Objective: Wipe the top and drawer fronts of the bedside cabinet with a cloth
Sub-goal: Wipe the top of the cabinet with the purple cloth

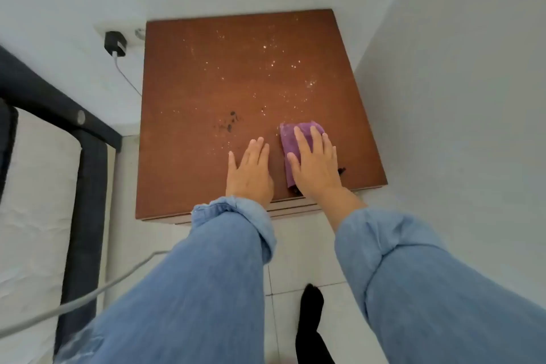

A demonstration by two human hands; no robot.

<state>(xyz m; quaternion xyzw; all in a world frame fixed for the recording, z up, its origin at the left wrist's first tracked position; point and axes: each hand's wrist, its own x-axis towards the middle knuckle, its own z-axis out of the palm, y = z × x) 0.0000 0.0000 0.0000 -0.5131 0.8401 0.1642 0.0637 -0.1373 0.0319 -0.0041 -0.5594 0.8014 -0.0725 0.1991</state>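
Note:
The brown top of the bedside cabinet (206, 74) fills the middle of the head view, seen from above. White specks and a few dark spots lie scattered over it. A folded purple cloth (291, 139) lies on the near right part of the top. My right hand (314, 164) presses flat on the cloth with straight fingers. My left hand (249, 170) rests flat on the bare wood just left of it, fingers straight. The drawer fronts are hidden below the top's near edge; only thin strips show.
White walls close in behind and to the right of the cabinet. A black charger (115, 44) sits in a wall socket at the left, its cable hanging down. A dark bed frame (85, 174) with a white mattress stands left. My black-socked foot (310, 313) is on the tiled floor.

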